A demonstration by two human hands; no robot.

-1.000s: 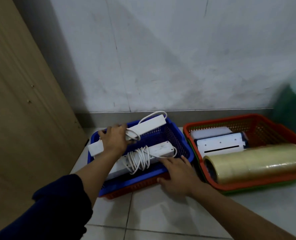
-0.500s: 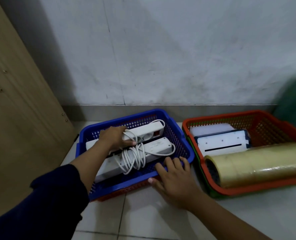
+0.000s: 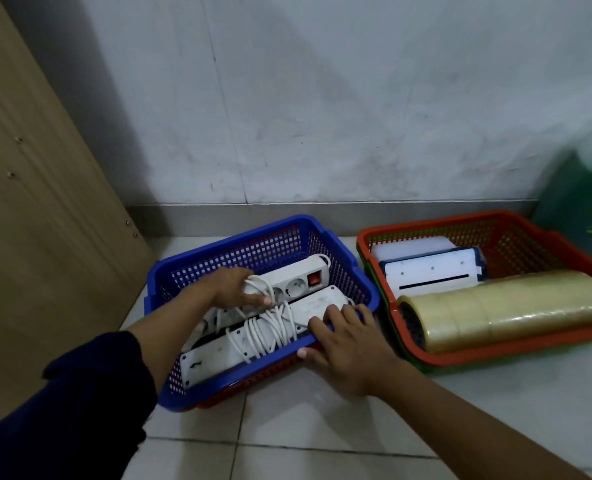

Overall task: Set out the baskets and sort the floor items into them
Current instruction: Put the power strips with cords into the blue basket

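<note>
Two power strips [image 3: 287,292] fill one blue basket [image 3: 343,247]; left hand [image 3: 234,287] grips one.

This looks like a corner of a home or a small office: a tiled floor [image 3: 322,427], a stained white wall [image 3: 322,98] in the upper frame, and a wooden cabinet side [image 3: 28,202] at the left.
</note>
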